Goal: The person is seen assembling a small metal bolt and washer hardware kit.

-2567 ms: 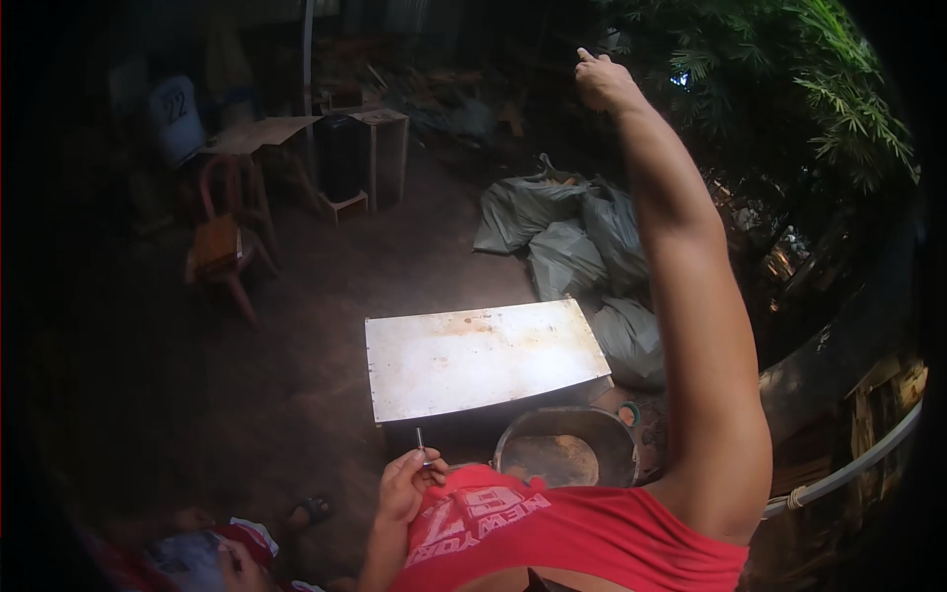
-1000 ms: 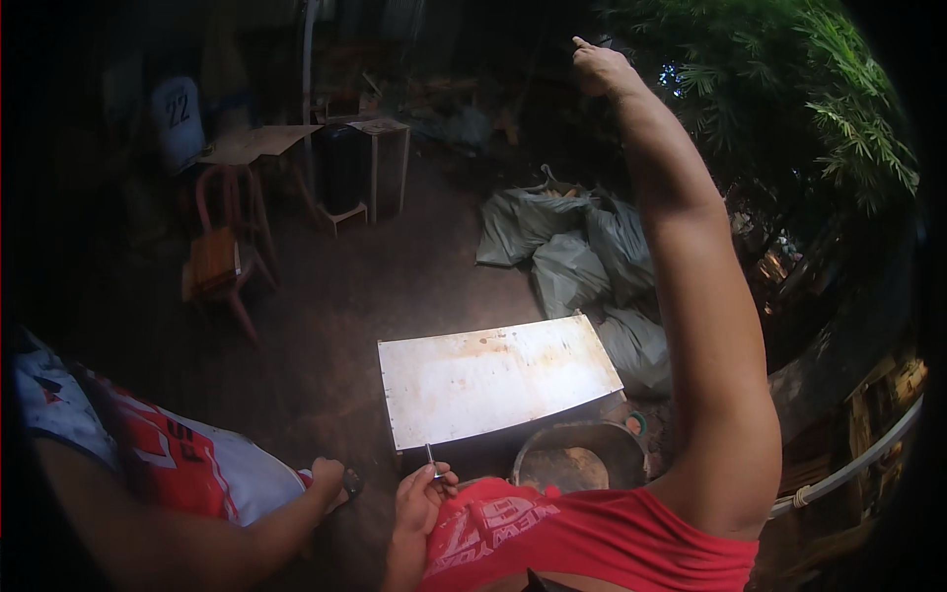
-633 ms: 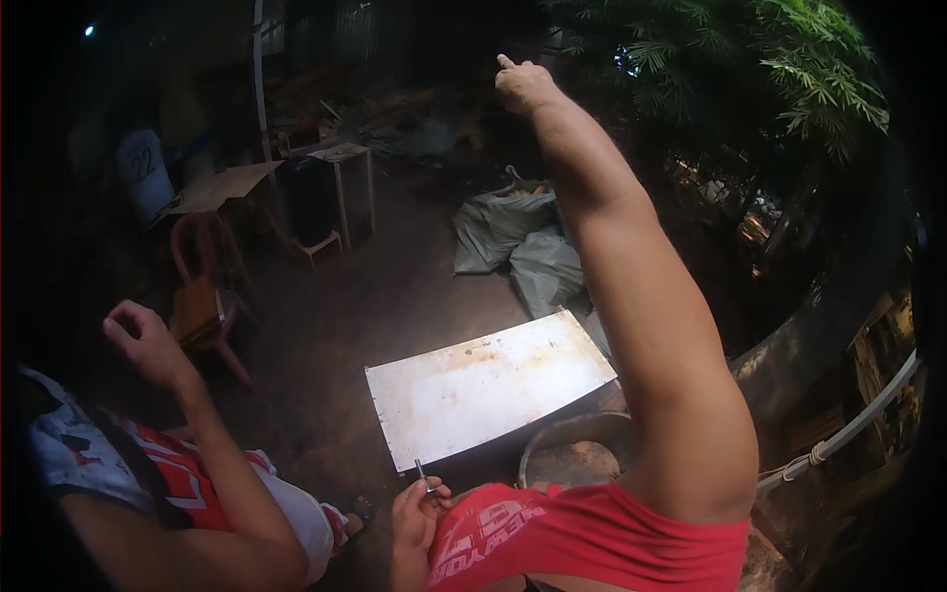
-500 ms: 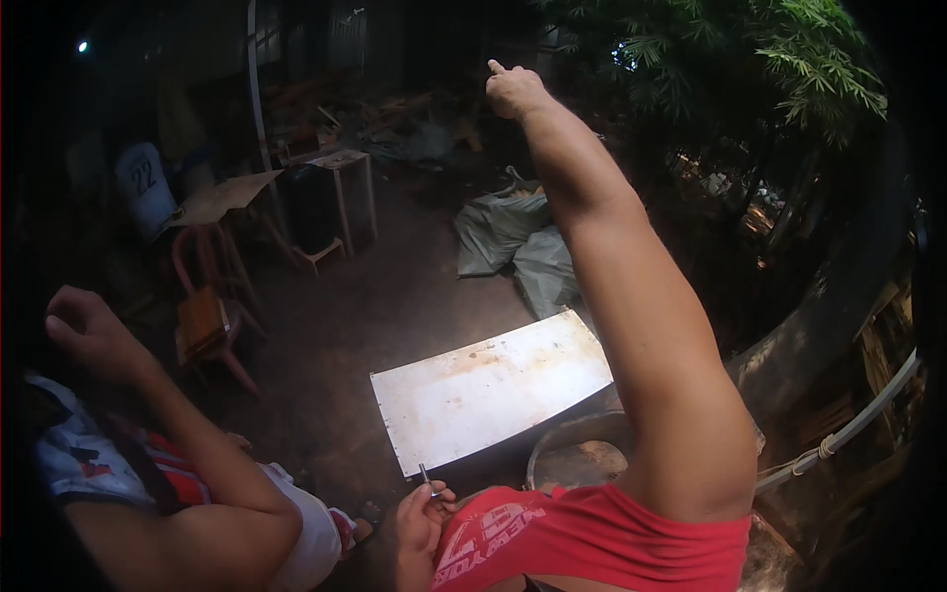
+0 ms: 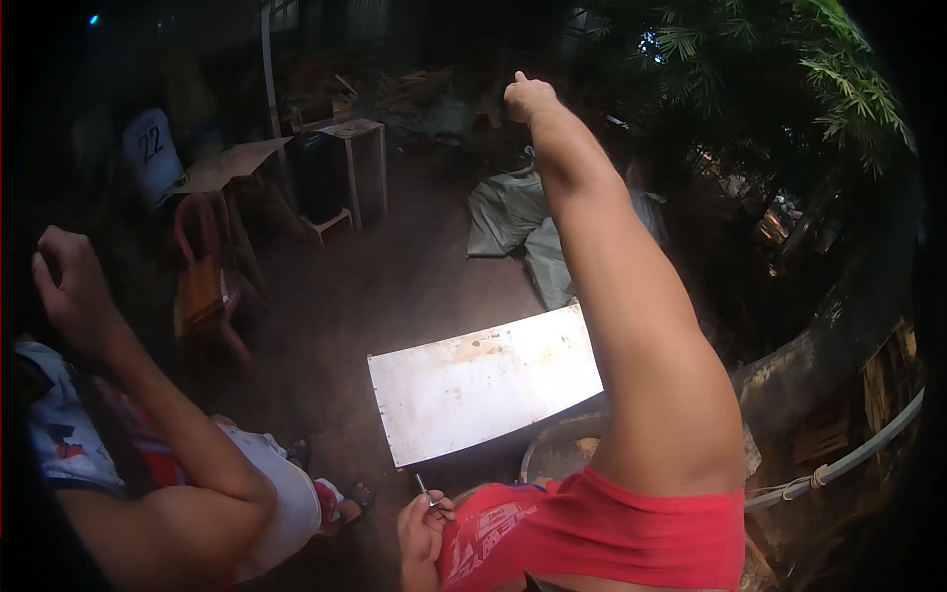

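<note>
My right hand (image 5: 531, 97) is stretched far out and up, toward dark foliage, with its fingers closed; nothing shows in it. My left hand (image 5: 422, 521) stays low by my red shirt, gripping a thin metal pin (image 5: 422, 487) that points upward. A stained white flat sheet (image 5: 483, 390) lies just beyond my left hand, over a dark base. Partly hidden under my right arm is a round metal basin (image 5: 552, 456).
Another person (image 5: 148, 464) sits at my left with a fist (image 5: 69, 286) raised. Grey sacks (image 5: 513, 212) lie on the dirt floor beyond the sheet. Small wooden tables (image 5: 350, 158) and chairs (image 5: 202, 291) stand at the back left. A low wall with a pipe (image 5: 848, 454) curves on the right.
The view has swung right and tilted. The other person has come into view at the left and lifted a fist. My right arm stays raised, and my left hand keeps the pin.
</note>
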